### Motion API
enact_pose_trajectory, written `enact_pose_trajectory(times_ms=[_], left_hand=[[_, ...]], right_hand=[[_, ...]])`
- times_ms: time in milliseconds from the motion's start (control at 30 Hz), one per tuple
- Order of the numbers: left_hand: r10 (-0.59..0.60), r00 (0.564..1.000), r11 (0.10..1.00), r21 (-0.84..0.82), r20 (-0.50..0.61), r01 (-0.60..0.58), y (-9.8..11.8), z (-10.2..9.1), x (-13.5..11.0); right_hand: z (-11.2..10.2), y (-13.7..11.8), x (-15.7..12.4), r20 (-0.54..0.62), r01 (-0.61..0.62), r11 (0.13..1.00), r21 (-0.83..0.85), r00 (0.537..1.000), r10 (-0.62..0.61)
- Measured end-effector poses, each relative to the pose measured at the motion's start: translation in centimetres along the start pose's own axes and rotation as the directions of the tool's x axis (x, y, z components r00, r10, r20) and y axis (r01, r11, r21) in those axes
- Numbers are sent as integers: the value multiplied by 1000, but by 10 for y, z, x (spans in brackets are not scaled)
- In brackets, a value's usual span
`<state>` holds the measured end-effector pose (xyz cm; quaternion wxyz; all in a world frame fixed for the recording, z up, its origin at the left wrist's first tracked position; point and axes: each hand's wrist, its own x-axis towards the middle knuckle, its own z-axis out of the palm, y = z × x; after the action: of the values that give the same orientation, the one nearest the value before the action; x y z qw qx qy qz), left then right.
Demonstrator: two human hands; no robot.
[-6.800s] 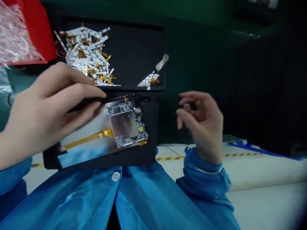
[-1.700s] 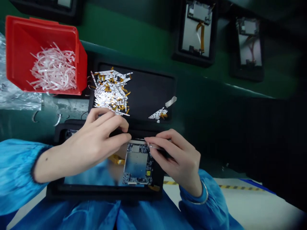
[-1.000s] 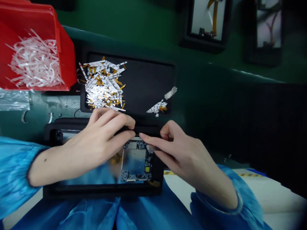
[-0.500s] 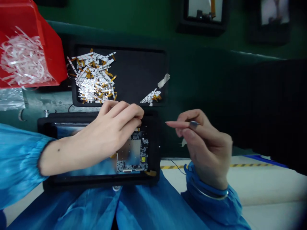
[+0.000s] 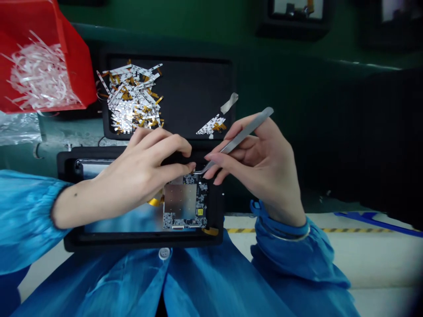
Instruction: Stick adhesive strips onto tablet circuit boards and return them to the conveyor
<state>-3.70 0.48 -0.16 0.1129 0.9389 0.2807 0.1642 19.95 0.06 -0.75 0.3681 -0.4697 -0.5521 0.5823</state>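
Just now the right hand (image 5: pixel 261 165) is pinching a pair of steel tweezers (image 5: pixel 244 136) between thumb and fingers, pen-style, their tips reaching down to the far edge of a circuit board (image 5: pixel 200 193). The left hand (image 5: pixel 139 174) is curled with its fingers close together, and its fingertips (image 5: pixel 187 166) come down just beside those tweezer tips, though whether they grip anything I can't tell. The board lies directly under both hands, inside a black tray (image 5: pixel 142 243), resting on a glossy panel (image 5: pixel 122 218). It has a square metal shield (image 5: pixel 176 198) at its centre, and an amber flex ribbon (image 5: pixel 154 202) shows from beneath the left hand. Farther off, a black mat (image 5: pixel 198 75) holds a big heap of foil-and-amber strips (image 5: pixel 132 99), with a smaller pile (image 5: pixel 211 125) and a loose strip of tape (image 5: pixel 229 103) to its right. A red bin (image 5: pixel 77 75) of white peelings (image 5: pixel 39 72) sits far left, blue sleeves (image 5: pixel 26 211) fill the near side, and yellow-and-black tape (image 5: pixel 274 230) runs along the bench to the right
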Motion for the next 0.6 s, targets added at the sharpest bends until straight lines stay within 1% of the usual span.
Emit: enact_pose_trajectory(times_ms=[133, 233, 333, 467, 600], left_hand=[[6, 1000, 1000, 2, 13, -6, 0, -2, 0], [20, 1000, 999, 27, 19, -20, 1, -7, -4], [51, 998, 999, 8, 23, -51, 4, -10, -12], [99, 993, 995, 9, 72, -100, 10, -10, -23], [82, 993, 996, 29, 80, -85, 13, -8, -26]], right_hand=[[-1, 2, 0, 4, -10, 1000, 8, 1000, 10], [0, 2, -1, -57, -28, 1000, 0, 998, 28], [1, 1, -2, -102, -35, 999, -11, 994, 33], [1, 0, -1, -70, -20, 1000, 8, 997, 21], [1, 0, -1, -76, -33, 999, -10, 997, 32]])
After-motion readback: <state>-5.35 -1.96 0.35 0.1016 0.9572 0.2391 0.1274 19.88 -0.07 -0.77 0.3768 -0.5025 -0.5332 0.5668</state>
